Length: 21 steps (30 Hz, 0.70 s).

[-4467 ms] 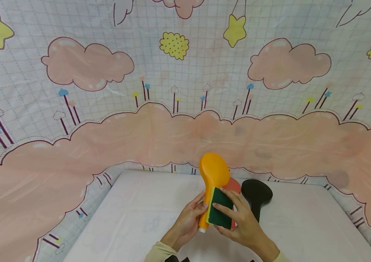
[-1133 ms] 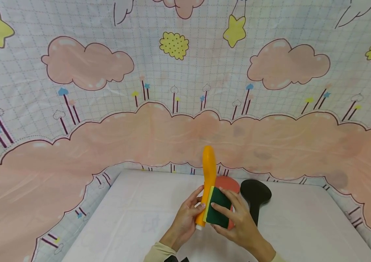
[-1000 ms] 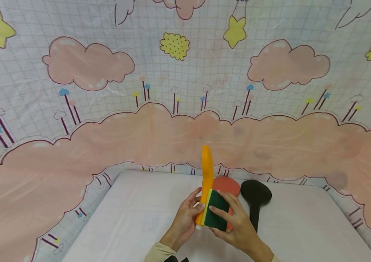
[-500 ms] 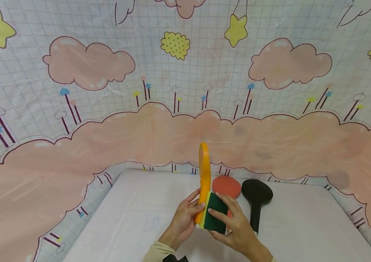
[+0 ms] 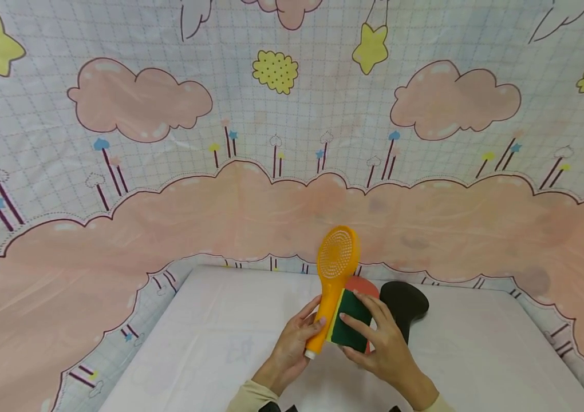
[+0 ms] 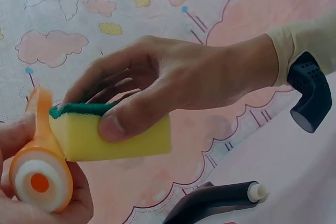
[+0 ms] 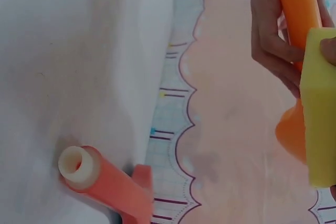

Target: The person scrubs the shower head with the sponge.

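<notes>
My left hand [image 5: 290,342] grips the handle of an orange shower head [image 5: 336,254], held up off the table with its perforated spray face turned toward the head camera. A white threaded end pokes out below the fingers. In my right hand [image 5: 387,343] is a sponge [image 5: 350,323], yellow with a dark green scouring side, pinched between thumb and fingers. The sponge's yellow edge meets the orange handle; the left wrist view shows its corner [image 6: 79,135] against the handle. Part of the handle is hidden by the left fingers.
Behind the right hand lie a red shower head [image 5: 363,285], partly covered by sponge and hand, and a black shower head [image 5: 404,300] on the white table [image 5: 194,337]. A patterned cloth [image 5: 271,217] hangs behind the table and skirts its edges.
The orange shower head has turned about its handle, from back to edge-on to spray face showing. My right hand and the sponge dipped down along the handle, then rose again.
</notes>
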Tool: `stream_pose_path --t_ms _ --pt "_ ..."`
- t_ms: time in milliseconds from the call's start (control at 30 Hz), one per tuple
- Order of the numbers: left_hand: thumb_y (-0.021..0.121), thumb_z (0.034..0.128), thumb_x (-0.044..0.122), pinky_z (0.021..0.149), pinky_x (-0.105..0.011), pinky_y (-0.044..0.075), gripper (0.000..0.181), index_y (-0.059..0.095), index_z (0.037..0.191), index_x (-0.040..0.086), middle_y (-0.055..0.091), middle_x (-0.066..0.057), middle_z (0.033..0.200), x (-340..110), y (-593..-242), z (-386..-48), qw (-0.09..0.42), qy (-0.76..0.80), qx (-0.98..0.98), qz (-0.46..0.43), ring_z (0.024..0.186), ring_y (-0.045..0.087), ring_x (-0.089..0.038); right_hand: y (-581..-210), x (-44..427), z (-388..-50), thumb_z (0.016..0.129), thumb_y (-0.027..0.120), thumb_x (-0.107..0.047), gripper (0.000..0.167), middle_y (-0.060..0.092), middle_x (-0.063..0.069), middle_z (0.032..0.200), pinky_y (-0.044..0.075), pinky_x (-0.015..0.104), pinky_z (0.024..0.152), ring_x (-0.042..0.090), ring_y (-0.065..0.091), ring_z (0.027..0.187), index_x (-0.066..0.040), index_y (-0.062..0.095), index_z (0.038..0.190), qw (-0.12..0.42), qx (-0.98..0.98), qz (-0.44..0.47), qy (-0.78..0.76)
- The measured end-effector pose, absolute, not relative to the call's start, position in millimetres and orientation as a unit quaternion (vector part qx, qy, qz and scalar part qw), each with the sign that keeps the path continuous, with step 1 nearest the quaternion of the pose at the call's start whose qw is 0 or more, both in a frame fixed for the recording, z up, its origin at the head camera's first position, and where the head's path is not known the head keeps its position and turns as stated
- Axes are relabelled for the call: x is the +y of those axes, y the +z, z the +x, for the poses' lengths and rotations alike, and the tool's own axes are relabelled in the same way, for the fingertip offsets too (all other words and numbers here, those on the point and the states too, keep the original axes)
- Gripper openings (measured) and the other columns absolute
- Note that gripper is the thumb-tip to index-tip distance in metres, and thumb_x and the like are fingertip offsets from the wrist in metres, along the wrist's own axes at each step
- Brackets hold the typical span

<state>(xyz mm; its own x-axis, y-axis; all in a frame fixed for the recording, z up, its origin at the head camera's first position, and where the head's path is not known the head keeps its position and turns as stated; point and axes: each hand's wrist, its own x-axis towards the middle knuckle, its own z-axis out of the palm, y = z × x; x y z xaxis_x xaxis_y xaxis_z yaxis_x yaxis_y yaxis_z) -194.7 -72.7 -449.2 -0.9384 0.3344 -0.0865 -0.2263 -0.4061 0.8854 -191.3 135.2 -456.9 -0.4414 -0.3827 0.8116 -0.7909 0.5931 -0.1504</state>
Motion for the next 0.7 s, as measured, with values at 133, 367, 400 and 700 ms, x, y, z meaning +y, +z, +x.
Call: stream_pose_path --t_ms 133,367,400,700 --pt "0.063 0.0961 0.021 0.095 -0.022 0.050 0.058 0.041 0.150 0.016 0.054 -0.008 0.136 -70 -449 -194 0.164 0.844 0.509 0.048 0.112 0.057 -0.017 -457 137 -191 0.088 0.063 -0.056 0.046 0.050 0.018 0.144 0.020 0.013 0.115 0.029 0.044 0.128 -0.022 0.071 0.118 0.372 -0.811 0.354 0.280" --pt "0.057 0.0991 0.023 0.100 -0.026 0.050 0.057 0.038 0.152 0.016 0.046 -0.009 0.148 -67 -448 -194 0.165 0.852 0.493 0.063 0.118 0.055 -0.016 -460 132 -184 0.088 0.063 -0.057 0.047 0.050 0.018 0.145 0.018 0.017 0.118 0.028 0.044 0.129 -0.023 0.070 0.119 0.381 -0.801 0.357 0.294" --pt "0.057 0.0994 0.023 0.101 -0.028 0.050 0.056 0.038 0.152 0.017 0.045 -0.009 0.149 -67 -448 -194 0.165 0.853 0.491 0.065 0.119 0.055 -0.017 -460 130 -183 0.088 0.063 -0.056 0.047 0.050 0.019 0.144 0.018 0.018 0.118 0.028 0.044 0.129 -0.023 0.070 0.120 0.385 -0.795 0.364 0.294" --pt "0.051 0.1023 0.022 0.105 -0.034 0.048 0.053 0.035 0.153 0.020 0.041 -0.011 0.148 -66 -447 -196 0.158 0.859 0.483 0.067 0.123 0.054 -0.018 -464 117 -176 0.086 0.070 -0.050 0.046 0.051 0.021 0.142 0.027 0.014 0.115 0.026 0.044 0.130 -0.021 0.069 0.122 0.387 -0.772 0.407 0.298"
